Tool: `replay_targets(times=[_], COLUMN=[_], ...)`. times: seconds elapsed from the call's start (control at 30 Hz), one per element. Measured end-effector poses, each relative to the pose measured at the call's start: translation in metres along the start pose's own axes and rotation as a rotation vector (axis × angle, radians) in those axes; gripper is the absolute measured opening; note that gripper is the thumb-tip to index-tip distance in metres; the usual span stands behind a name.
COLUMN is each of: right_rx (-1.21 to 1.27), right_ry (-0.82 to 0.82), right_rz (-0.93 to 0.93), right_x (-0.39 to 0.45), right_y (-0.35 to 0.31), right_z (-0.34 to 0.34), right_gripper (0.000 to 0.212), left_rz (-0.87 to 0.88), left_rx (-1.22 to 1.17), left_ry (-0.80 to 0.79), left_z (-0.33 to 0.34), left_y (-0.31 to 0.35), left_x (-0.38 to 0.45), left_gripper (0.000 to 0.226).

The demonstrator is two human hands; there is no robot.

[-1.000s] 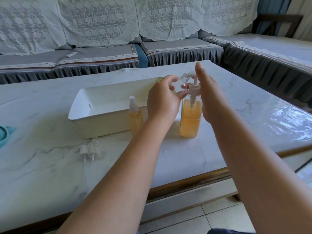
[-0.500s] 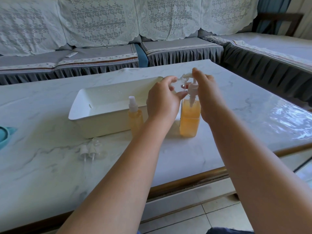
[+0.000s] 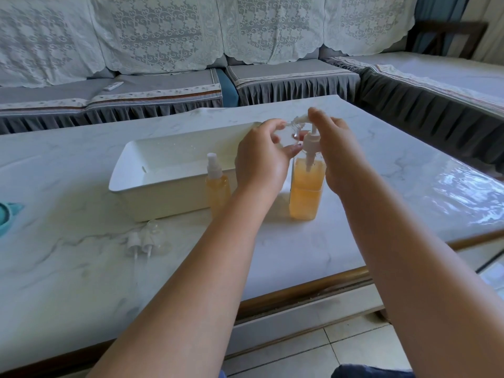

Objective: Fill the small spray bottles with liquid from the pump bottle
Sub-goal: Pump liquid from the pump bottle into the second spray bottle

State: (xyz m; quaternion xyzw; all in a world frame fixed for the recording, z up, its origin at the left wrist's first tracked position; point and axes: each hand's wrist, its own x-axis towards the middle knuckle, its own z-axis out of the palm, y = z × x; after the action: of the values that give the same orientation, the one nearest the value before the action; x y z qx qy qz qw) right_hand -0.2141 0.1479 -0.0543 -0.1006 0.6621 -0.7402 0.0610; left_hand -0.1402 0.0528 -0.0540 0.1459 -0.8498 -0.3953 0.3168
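One small capped spray bottle of orange liquid stands filled on the marble worktop, while the left hand fingers pinch a clear empty bottle under the tall orange pump bottle spout, right hand fingers pressing the pump; two loose white sprayer tops suggest more remain.

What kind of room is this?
Probably a living room at home: a long sofa with lace covers wraps around a low marble coffee table.
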Motion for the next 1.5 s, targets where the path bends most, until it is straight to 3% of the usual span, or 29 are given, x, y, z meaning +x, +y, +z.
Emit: replay_targets(times=[0.27,0.47,1.1,1.33,1.5], right_rx=[0.018,0.043,0.039,0.032,0.025], right_ry=[0.08,0.022,0.006,-0.002,0.003], right_rz=[-0.044,-0.019,-0.018,0.025,0.019], right_x=[0.002,-0.004,-0.008,-0.006,-0.008], right_y=[0.005,0.001,-0.004,-0.004,-0.004], right_z=[0.006,0.004,-0.001,0.0,0.002], right_gripper=[0.034,0.063,0.035,0.057,0.057], left_rz=[-0.015,0.025,-0.013,0.014,0.018], left_rx=[0.038,0.014,0.049,0.013,0.024], left_ry=[-0.011,0.022,-0.019,0.02,0.023], left_z=[0.003,0.0,0.001,-0.003,-0.002], left_y=[-0.001,0.001,-0.003,0.002,0.001], left_x=[-0.003,0.002,-0.003,0.0,0.001], left_gripper=[0.047,0.048,0.048,0.051,0.051])
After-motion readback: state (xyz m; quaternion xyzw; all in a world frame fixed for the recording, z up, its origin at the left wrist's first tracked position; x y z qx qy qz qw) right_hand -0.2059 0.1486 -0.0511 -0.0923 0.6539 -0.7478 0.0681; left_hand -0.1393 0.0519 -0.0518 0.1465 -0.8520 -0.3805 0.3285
